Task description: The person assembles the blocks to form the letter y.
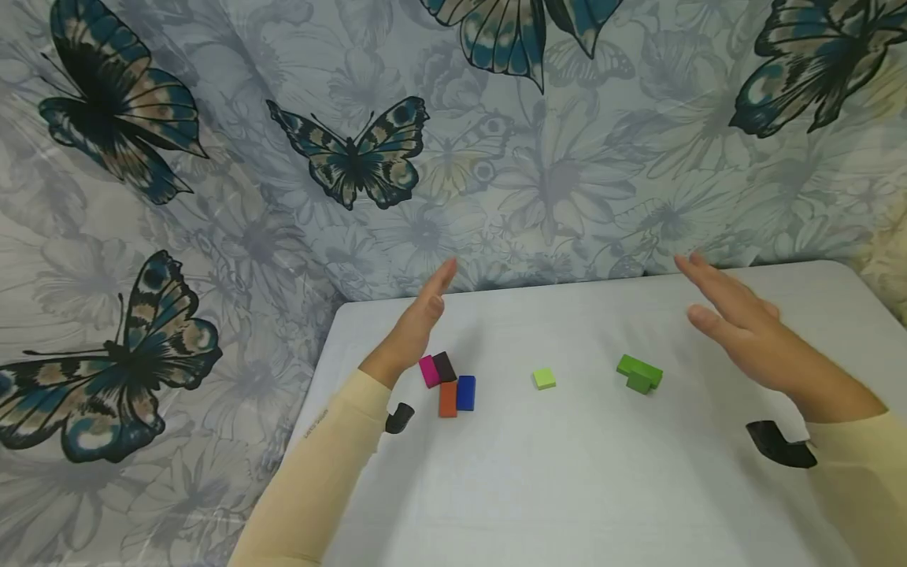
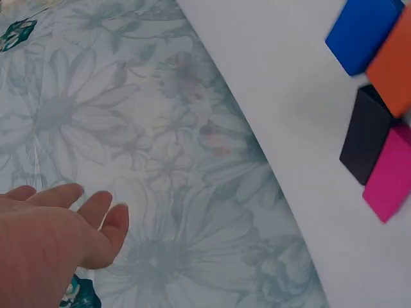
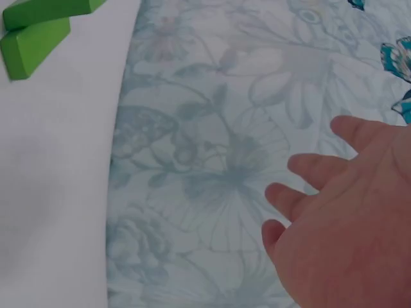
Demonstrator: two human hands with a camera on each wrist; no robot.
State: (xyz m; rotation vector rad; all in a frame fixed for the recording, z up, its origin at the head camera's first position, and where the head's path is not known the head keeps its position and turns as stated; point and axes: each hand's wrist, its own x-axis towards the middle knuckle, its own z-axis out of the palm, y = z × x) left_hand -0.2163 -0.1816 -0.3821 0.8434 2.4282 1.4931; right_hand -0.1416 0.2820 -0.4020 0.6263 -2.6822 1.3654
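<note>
My left hand [image 1: 413, 327] is raised over the left part of the white table, fingers extended and holding nothing. Below and beside it lie a magenta block [image 1: 428, 372], a black block [image 1: 444, 367], an orange block [image 1: 448, 400] and a blue block [image 1: 466, 393], grouped close together. On the right, my right hand [image 1: 744, 331] hovers with straight fingers and an unfilled palm. Nearest to it are two green blocks [image 1: 640, 372], one against the other. A lime block [image 1: 544, 379] lies by itself between the two groups.
The white table [image 1: 567, 488] has its back edge against a curtain-like cloth [image 1: 567, 181] printed with flowers and butterflies. Dark wrist pieces [image 1: 779, 445] show below both wrists, beside pale yellow sleeves [image 1: 333, 465].
</note>
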